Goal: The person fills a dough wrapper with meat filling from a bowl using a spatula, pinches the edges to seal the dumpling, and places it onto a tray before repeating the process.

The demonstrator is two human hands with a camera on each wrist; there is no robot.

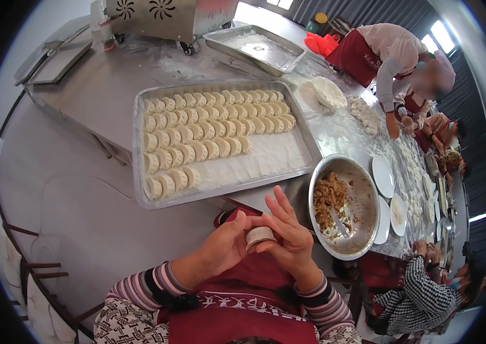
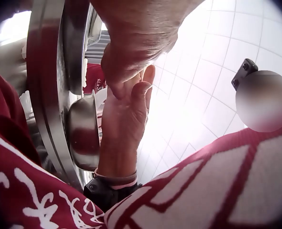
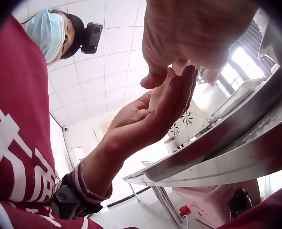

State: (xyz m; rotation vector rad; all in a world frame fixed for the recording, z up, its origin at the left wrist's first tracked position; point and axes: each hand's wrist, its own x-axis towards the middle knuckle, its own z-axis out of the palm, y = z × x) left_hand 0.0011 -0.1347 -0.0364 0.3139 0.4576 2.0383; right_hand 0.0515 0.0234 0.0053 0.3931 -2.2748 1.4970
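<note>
In the head view a pale dumpling [image 1: 260, 235] sits between both hands, in front of the apron. The left hand [image 1: 218, 245] cups it from the left, its fingers curled behind and its thumb raised. From the other side the right hand [image 1: 290, 246] pinches it with thumb and fingers, while other fingers of this hand point up and outward. A pale bit of the dumpling [image 3: 155, 97] shows in the right wrist view between the left palm and the right fingers. The left wrist view hides most of it behind the hands. A large tray [image 1: 277, 172] beyond the hands bears rows of crescent dumplings [image 1: 208, 123].
Right of the hands stands a metal bowl [image 1: 363, 229] of brown filling [image 1: 329, 198] with a spoon-like utensil [image 1: 339, 222]. White plates [image 1: 383, 176] lie beside it. Dough pieces [image 1: 364, 116] lie on the floured table, near a second tray [image 1: 280, 54]. Other people work along the right.
</note>
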